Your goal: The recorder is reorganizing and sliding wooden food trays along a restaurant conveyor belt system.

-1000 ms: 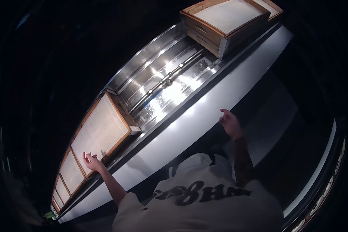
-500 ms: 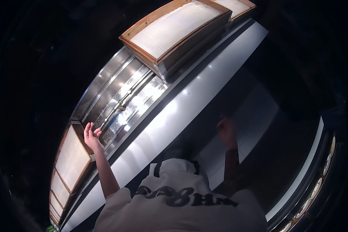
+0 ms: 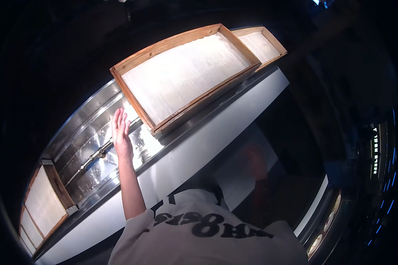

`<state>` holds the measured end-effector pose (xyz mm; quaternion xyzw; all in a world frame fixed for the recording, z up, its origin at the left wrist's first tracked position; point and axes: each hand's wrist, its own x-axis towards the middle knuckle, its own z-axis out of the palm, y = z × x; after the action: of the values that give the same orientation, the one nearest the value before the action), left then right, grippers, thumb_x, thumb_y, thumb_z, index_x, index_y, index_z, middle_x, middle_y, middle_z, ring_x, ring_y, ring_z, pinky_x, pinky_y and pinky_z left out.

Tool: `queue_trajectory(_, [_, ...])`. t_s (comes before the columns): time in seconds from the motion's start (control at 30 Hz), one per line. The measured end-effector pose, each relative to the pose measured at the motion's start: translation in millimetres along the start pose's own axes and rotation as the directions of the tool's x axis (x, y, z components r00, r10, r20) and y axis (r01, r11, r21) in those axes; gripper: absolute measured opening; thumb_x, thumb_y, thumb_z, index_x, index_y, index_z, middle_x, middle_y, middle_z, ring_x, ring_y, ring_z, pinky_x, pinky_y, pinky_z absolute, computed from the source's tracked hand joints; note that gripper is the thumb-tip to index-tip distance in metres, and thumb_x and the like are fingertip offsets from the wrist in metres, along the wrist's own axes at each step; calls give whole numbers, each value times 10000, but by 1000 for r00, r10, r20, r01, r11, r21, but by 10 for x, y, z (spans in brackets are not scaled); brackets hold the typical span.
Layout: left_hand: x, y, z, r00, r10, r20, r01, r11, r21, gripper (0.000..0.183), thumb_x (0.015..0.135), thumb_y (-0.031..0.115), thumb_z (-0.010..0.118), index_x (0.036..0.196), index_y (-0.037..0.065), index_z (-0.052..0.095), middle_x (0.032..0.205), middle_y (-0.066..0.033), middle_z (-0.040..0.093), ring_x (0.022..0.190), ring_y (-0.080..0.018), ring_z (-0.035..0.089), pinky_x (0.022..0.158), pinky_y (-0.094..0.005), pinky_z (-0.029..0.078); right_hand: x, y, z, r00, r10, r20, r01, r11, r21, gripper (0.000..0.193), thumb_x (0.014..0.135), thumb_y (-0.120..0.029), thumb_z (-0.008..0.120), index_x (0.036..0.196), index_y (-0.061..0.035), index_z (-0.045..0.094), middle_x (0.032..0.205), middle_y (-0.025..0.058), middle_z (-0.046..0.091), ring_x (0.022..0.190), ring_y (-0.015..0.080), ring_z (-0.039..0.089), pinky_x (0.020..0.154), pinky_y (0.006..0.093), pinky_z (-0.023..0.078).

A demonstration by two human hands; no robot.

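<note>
My left hand (image 3: 121, 130) is raised over a shiny steel trough (image 3: 95, 137), palm flat and fingers stretched out, holding nothing. It is nearest to the left side of a large wooden-framed tray (image 3: 185, 75), which is lined with white cloth and stands across the trough. A gap seems to lie between the hand and that tray. My right hand (image 3: 255, 161) hangs in shadow beyond the white counter edge, away from the trays; its fingers are dark and smeared by motion.
Another wooden tray (image 3: 262, 46) stands behind the large one, and further cloth-lined frames (image 3: 46, 198) sit at the trough's left end. A metal pipe (image 3: 95, 157) runs along the trough. A white front ledge (image 3: 163, 181) borders it. Round dishes (image 3: 315, 244) line the lower right.
The view has shifted, so the trays sit lower in the picture. My left hand has gone from beside the left-end frame toward the large tray, its fingers straightening. The right hand is blurrier.
</note>
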<state>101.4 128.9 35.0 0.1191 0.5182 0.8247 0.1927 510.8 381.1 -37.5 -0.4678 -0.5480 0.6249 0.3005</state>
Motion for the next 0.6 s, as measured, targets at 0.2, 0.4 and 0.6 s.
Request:
queue_trajectory(0.2, [-50,-96,294,996,-18,-87,30,990,139,551,855,152,544,1327,6,300,1333,-153,367,1253,-220,336,1027,-320,268,1056,-1581,456,944,-329,35,331,935,-131,236,816,2,539,1049,29,511,939,122,596,840,190,604,770,282,491])
queue_trajectory(0.4, [6,69,384,977,-93,-193,133,969,209,506,805,87,564,1269,-7,385,1247,-112,466,1151,-168,443,982,-281,327,2394,-2122,474,841,-531,106,541,822,-179,221,839,-20,544,1055,20,530,1023,109,572,979,162,551,872,257,426])
queue_trajectory(0.6, [-11,233,501,919,-225,-324,308,922,234,512,775,84,469,1278,31,390,1227,-58,486,1076,-112,454,906,-272,335,3424,-2269,555,839,-245,486,405,878,-255,361,913,-161,462,1206,50,446,1211,162,490,1144,215,464,984,298,349])
